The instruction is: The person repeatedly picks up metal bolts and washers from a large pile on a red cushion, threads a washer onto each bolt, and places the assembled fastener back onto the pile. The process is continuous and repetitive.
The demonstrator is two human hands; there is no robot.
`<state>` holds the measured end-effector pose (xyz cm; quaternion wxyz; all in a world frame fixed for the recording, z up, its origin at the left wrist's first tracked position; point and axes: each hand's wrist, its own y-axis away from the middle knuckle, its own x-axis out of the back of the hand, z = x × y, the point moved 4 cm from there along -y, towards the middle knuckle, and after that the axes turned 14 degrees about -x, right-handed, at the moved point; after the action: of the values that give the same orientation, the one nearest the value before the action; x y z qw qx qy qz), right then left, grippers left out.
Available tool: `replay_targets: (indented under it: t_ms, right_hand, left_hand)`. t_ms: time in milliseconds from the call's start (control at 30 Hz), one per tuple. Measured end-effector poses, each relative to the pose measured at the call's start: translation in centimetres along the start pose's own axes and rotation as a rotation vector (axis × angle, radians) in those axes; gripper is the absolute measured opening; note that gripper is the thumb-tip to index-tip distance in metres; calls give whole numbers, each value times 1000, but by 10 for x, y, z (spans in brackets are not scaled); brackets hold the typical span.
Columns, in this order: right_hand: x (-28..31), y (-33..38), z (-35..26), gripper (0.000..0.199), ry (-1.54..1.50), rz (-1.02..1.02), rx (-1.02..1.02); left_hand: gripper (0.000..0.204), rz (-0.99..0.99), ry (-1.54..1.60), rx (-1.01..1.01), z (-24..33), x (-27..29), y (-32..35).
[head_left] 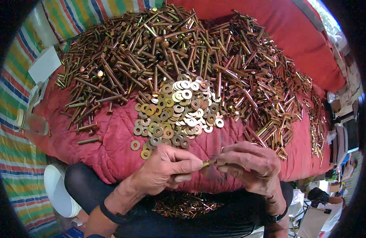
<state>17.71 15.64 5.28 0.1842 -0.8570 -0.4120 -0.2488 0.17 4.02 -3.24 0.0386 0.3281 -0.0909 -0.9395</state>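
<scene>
In front of me, above my lap, my left hand [167, 168] pinches a small brass-coloured bolt [208, 163] between thumb and fingers. The bolt points to the right, and the fingers of my right hand [250, 162] close around its far end, hiding the tip; what else they may hold is not visible. Just beyond my hands lies a heap of flat round washers [185, 105], gold and silvery. Behind it rises a large pile of long headed bolts [151, 47]. To the right spreads a pile of slim, shiny, tube-like metal pieces [266, 95].
A red quilted cloth [119, 135] lies under the piles. More small metal parts [185, 207] rest in my lap. At left stand a white bucket [58, 190], a clear jar [34, 123] and striped sheeting [20, 158]. Boxes and bags [326, 204] crowd the lower right.
</scene>
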Motion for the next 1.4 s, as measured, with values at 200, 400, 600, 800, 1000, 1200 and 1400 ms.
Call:
replay_targets:
  t_ms: [200, 400, 600, 800, 1000, 1200, 1400]
  right_hand:
    - [-1, 3, 0, 31, 95, -30, 33]
    - [-2, 4, 2, 33, 45, -90, 1]
    - [-8, 3, 11, 26, 41, -134, -73]
    - [-9, 5, 12, 15, 95, -111, -46]
    - [-18, 5, 16, 17, -44, -187, -304]
    - [-8, 12, 20, 53, -301, -90, -733]
    - [0, 1, 10, 30, -48, 32, -278]
  left_hand:
    - [21, -59, 162, 115, -6, 4, 2]
    - [19, -35, 28, 53, -7, 4, 1]
    - [20, -64, -740, -561, 16, -10, 2]
    - [22, -115, -1186, -961, 28, -28, 11]
    - [38, -169, -1539, -1273, 27, -36, 21]
    - [29, -132, -1420, -1160, 23, -32, 15]
    - [15, -1, -969, -849, 26, -17, 4]
